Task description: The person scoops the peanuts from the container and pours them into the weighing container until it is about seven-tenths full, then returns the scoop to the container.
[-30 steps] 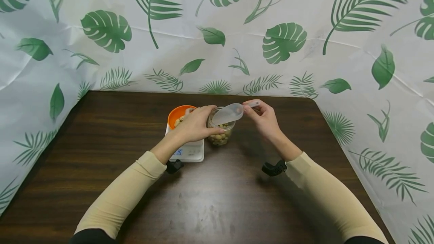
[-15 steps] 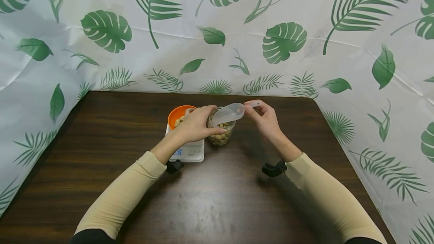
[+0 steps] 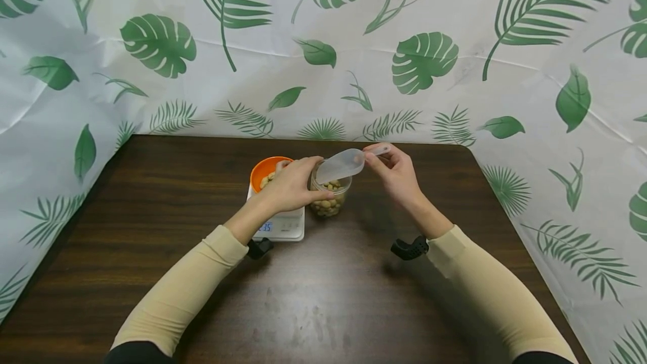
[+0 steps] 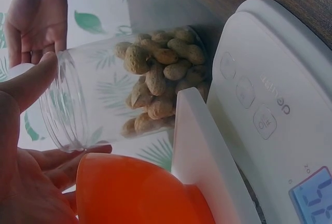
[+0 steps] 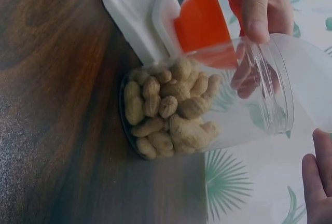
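Observation:
A clear jar (image 3: 341,198) with unshelled peanuts (image 5: 176,112) in its lower part stands upright on the table. My left hand (image 3: 290,187) grips the jar near its rim, thumb on the near side and fingers round the far side. Between thumb and fingers of my right hand (image 3: 400,176) is the handle of a translucent plastic scoop (image 3: 341,165). The scoop's bowl tilts down over the jar's mouth, its tip at the rim; no peanuts show in it. Left of the jar, an orange bowl (image 3: 260,172) with peanuts sits on a white kitchen scale (image 3: 290,230), partly hidden by my left hand.
The scale's lit display (image 4: 316,198) faces me, partly covered by my left wrist in the head view. Dark wood table (image 3: 323,296) extends on both sides and in front. A leaf-printed sheet (image 3: 354,44) hangs along the table's back edge.
My right hand and the scoop have risen slightly, the scoop's bowl lifting a little over the jar's mouth. The digits on the scale's display have changed. My left hand stays on the jar.

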`<state>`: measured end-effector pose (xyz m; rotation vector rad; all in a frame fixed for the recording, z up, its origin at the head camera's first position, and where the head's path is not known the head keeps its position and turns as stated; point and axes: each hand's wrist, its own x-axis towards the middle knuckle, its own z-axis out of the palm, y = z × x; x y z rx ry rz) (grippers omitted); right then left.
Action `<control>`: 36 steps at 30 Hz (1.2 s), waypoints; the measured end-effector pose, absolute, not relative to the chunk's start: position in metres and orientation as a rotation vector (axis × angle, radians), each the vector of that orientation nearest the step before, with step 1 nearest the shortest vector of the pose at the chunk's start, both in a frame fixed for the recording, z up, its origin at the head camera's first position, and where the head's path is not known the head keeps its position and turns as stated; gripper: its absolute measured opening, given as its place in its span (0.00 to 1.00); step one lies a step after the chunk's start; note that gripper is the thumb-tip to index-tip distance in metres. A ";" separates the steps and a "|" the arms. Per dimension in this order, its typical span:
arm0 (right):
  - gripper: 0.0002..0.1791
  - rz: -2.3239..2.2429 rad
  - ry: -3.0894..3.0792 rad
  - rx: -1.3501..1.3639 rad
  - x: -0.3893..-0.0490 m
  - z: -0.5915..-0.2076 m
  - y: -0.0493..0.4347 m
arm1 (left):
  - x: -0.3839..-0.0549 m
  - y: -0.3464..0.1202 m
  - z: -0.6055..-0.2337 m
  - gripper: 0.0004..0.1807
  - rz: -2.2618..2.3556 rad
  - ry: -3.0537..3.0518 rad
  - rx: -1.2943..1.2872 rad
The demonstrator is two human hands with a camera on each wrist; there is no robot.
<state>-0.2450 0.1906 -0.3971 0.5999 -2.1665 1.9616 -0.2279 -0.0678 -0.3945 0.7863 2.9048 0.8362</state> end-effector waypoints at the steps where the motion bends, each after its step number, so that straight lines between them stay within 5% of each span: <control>1: 0.11 1.959 -2.166 0.602 -0.245 -0.397 0.191 | -0.228 -0.068 -0.394 0.45 0.837 2.904 0.786; 23: 0.08 1.153 -2.494 1.205 -0.243 -0.394 0.167 | -0.230 -0.070 -0.394 0.50 0.822 2.864 0.784; 36: 0.08 1.570 -2.429 0.837 -0.238 -0.390 0.164 | -0.228 -0.070 -0.394 0.48 0.846 2.857 0.768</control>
